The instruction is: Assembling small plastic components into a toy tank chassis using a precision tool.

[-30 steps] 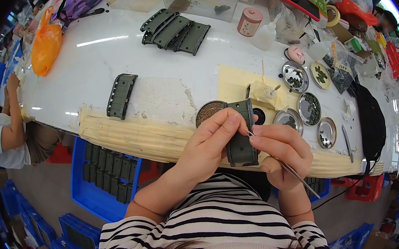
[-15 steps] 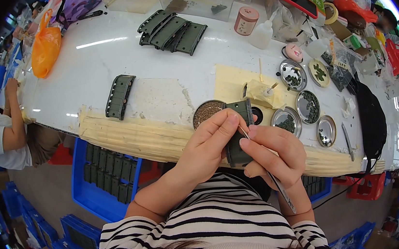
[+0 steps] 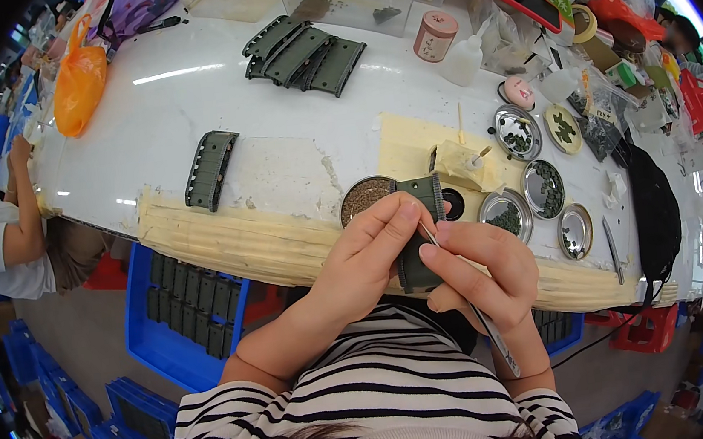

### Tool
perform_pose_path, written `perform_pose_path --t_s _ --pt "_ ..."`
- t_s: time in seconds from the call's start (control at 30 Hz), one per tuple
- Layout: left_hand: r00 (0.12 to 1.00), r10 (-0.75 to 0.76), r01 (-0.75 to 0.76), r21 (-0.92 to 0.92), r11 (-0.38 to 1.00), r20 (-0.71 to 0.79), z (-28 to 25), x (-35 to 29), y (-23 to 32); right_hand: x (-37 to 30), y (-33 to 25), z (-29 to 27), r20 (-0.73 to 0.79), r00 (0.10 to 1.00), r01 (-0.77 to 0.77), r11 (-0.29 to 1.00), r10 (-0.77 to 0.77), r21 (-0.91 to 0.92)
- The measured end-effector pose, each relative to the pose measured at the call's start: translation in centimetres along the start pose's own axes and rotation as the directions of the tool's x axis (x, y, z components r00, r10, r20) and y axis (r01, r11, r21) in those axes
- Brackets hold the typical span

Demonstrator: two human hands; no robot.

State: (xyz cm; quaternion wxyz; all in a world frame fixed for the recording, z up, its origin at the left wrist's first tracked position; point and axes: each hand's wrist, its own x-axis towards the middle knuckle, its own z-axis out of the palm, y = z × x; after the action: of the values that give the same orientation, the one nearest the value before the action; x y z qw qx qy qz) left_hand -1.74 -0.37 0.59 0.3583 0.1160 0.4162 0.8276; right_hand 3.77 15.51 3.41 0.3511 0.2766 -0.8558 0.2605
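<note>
My left hand (image 3: 362, 257) is closed around a dark green ribbed plastic piece (image 3: 419, 271), held upright over the table's front edge. Pinched in my right hand (image 3: 494, 273) is a pair of slim metal tweezers (image 3: 494, 340). Their tip meets the piece beside my left thumb and fingertip; anything tiny at that tip is too small to make out. Behind my hands sit a round tin of brown grains (image 3: 366, 194) and a metal dish of small green bits (image 3: 505, 214).
More dishes (image 3: 544, 189) of green bits stand at the right, near a second metal tool (image 3: 613, 250) and a black cloth bag (image 3: 658, 221). Similar green pieces (image 3: 304, 57) lie farther back, one (image 3: 212, 172) at left. A blue crate (image 3: 182, 323) stands below. Another person (image 3: 6, 239) sits left.
Both hands stay almost in place, with the piece and the tweezers still held. Only a very slight shift of the right fingers shows.
</note>
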Motion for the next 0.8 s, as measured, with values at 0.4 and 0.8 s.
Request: perform_pose_path --t_s 0.4,0.8 --pt "0.999 0.025 -0.026 0.042 0.999 0.020 -0.3 0.1 -0.2 0.0 0.1 0.0 0.013 1.000 -0.018 0.999 0.017 0.031" --pt "0.973 0.140 -0.163 -0.116 0.980 -0.185 0.3 -0.6 1.5 -2.7 1.5 -0.6 -0.099 0.752 -0.562 0.713 0.651 0.418"
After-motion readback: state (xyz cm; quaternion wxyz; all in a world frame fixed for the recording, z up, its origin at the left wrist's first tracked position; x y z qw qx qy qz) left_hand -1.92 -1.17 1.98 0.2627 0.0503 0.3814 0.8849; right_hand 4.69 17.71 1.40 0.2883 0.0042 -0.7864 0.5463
